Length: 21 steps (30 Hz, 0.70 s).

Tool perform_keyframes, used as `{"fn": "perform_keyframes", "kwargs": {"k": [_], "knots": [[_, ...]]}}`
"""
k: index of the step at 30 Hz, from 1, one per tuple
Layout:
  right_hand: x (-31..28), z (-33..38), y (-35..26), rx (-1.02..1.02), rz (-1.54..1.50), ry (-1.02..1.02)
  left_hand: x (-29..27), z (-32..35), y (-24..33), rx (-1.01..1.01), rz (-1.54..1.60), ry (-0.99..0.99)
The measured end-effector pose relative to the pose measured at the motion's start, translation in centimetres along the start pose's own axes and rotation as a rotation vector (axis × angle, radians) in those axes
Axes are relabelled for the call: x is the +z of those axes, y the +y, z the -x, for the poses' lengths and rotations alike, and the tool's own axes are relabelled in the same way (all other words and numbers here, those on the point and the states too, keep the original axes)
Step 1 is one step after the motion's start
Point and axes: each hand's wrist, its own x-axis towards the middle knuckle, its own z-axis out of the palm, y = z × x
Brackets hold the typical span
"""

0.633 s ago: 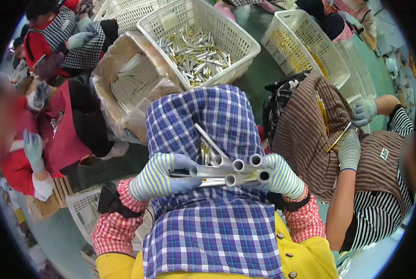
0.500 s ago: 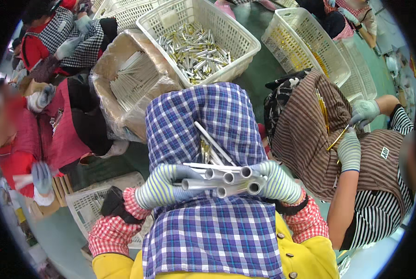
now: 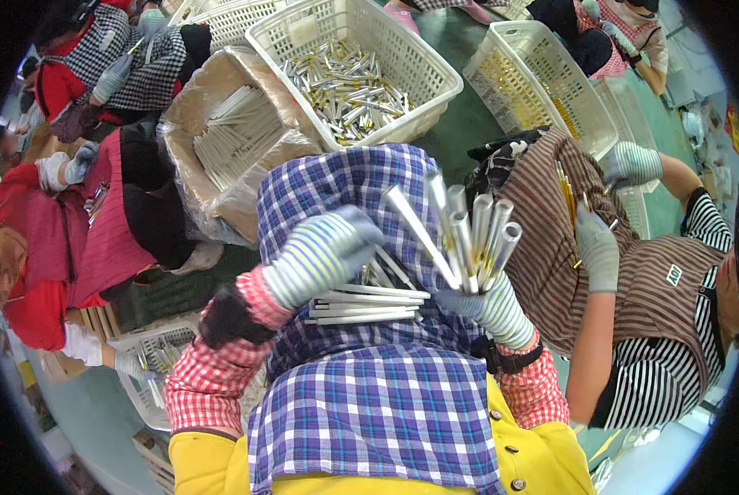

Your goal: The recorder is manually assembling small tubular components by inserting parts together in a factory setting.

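Observation:
My right hand (image 3: 495, 312), in a striped glove, is closed round a fanned bundle of silver metal tubes (image 3: 485, 235), their open ends pointing up and away from me. My left hand (image 3: 324, 257), gloved the same way, hovers over my lap to the left of that bundle. Motion blurs its fingers, and whatever they may hold is hidden. Just below it, several thin white sticks (image 3: 365, 305) lie crosswise on my blue checked apron (image 3: 369, 412). More slim pieces rest in the fold behind them, partly covered by the hand.
Ahead stands a white plastic crate (image 3: 349, 82) of silver and gold tube pieces. A lined carton (image 3: 237, 140) of white sticks sits left of it. Farther right is a crate (image 3: 543, 82) with gold pieces. Co-workers sit close on both sides; the right one (image 3: 596, 247) handles thin rods.
My left hand has come off the tubes and risen up and left. The right hand now holds the tubes alone, tipped more upright. White sticks now show on my lap.

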Motion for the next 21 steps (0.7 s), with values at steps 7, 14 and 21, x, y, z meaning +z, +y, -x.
{"fn": "perform_keyframes", "kwargs": {"k": [7,14,21], "knots": [[1.8,-1.4,-1.1,-0.139,-0.093,0.102,1.3,-1.8,1.7,0.246,-0.334,-0.05],[2.6,-2.4,-3.8,-0.098,-0.109,0.066,-1.9,0.0,4.0,-0.281,0.99,0.209],[1.2,-1.7,-2.9,-0.095,-0.151,0.051,-2.2,-0.8,3.5,-0.352,0.095,0.018]]}}
